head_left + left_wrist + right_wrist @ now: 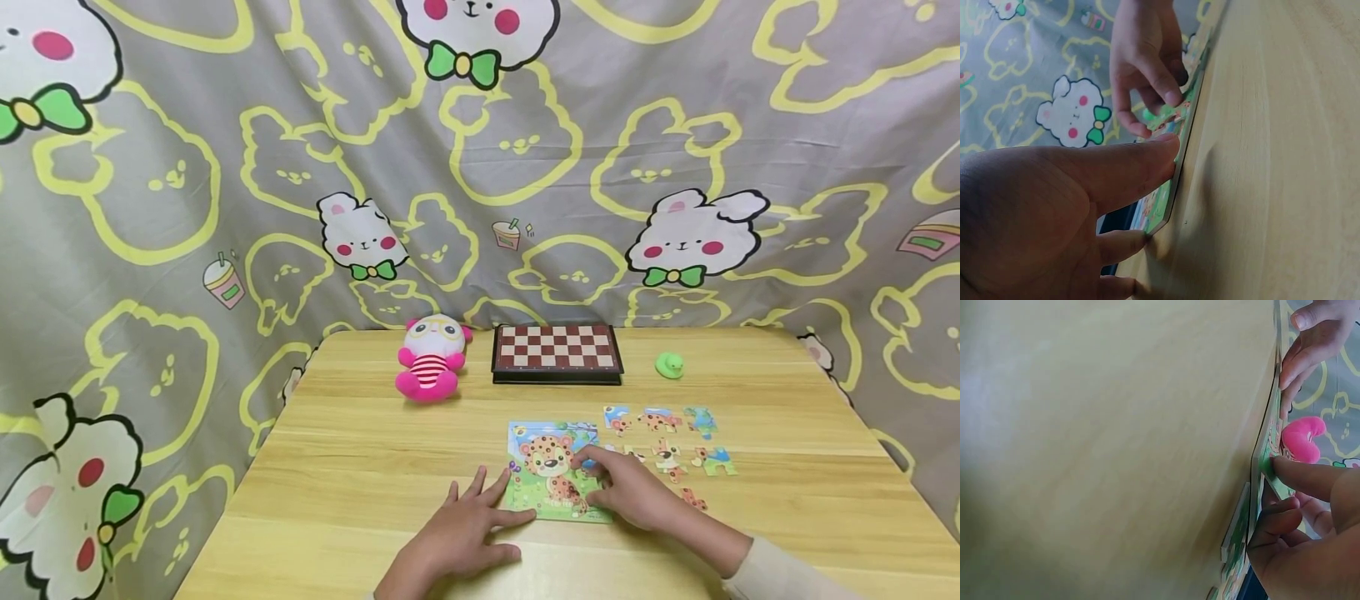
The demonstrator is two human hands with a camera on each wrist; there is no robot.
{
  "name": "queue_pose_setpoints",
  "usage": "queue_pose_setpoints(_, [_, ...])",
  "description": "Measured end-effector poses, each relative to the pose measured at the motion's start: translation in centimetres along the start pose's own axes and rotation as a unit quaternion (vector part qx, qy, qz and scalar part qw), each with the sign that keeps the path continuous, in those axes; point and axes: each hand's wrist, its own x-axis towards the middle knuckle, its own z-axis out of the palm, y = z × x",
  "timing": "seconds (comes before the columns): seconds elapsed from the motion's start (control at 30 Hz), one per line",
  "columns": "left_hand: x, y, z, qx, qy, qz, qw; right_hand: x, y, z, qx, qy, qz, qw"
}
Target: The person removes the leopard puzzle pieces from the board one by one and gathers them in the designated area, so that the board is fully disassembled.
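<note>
A jigsaw puzzle board (558,435) with a spotted cartoon leopard lies on the wooden table. My left hand (465,533) has its fingers spread at the board's lower left; its thumb rests on the table, and one fingertip touches the board's front edge. Over the board's right side is my right hand (636,492), with bent fingers. In the right wrist view, its thumb and fingers pinch a green puzzle piece (1280,485) at the board; the piece's outline is partly hidden. Several loose puzzle pieces (667,455) lie right of the board, some partly covered by the right hand.
Behind the board stands a chessboard box (557,346). A pink and white plush panda (431,358) sits to its left, a small green toy duck (669,365) to its right. A patterned grey curtain (480,167) hangs behind the table (322,475).
</note>
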Motion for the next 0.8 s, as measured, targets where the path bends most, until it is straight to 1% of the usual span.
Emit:
queue_pose_setpoints(0.23, [0.08,-0.05,0.13,0.008,0.004,-0.001,1.0000,-0.03,0.35,-0.13,0.015,0.007,-0.012,1.000])
queue_pose_setpoints(0.4, [0.07,-0.05,0.17,0.008,0.002,-0.001,1.0000,-0.04,0.48,-0.25,0.035,0.004,-0.023,0.999])
queue_pose_setpoints(0.8, [-0.01,-0.01,0.11,0.007,0.002,0.001,1.0000,-0.49,0.83,-0.60,0.057,0.013,-0.008,0.998])
